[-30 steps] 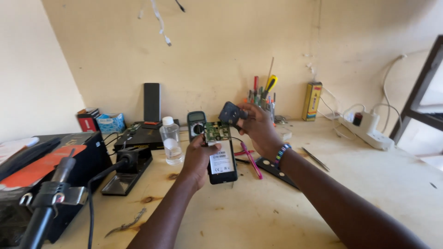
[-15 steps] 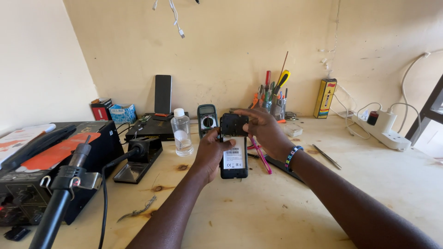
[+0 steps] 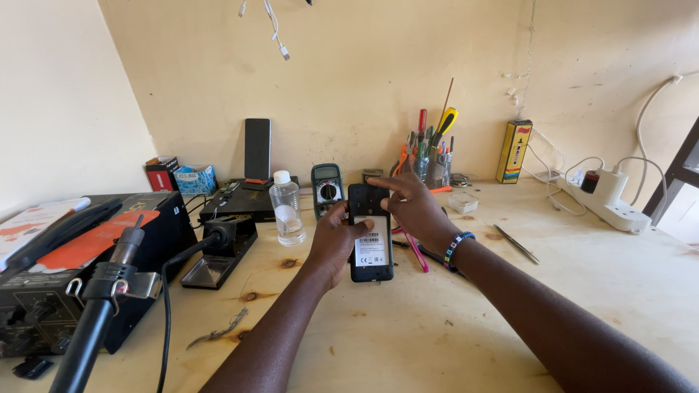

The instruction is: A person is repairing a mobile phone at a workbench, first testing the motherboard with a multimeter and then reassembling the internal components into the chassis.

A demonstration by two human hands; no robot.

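Observation:
A black phone with its back off and a white label showing is held upright above the wooden bench. My left hand grips it by the left edge, thumb on the label. My right hand comes from the right and pinches the black cover piece that sits on the phone's top section, index finger stretched over the upper edge. A beaded band is on my right wrist.
Behind the phone stand a multimeter, a clear bottle and a cup of tools. At left are a black rework station, its handle and an iron stand. At right are tweezers and a power strip.
My right hand has brought the small black piece down from above onto the phone's top, covering the green board. The phone has been lowered slightly and my view has shifted.

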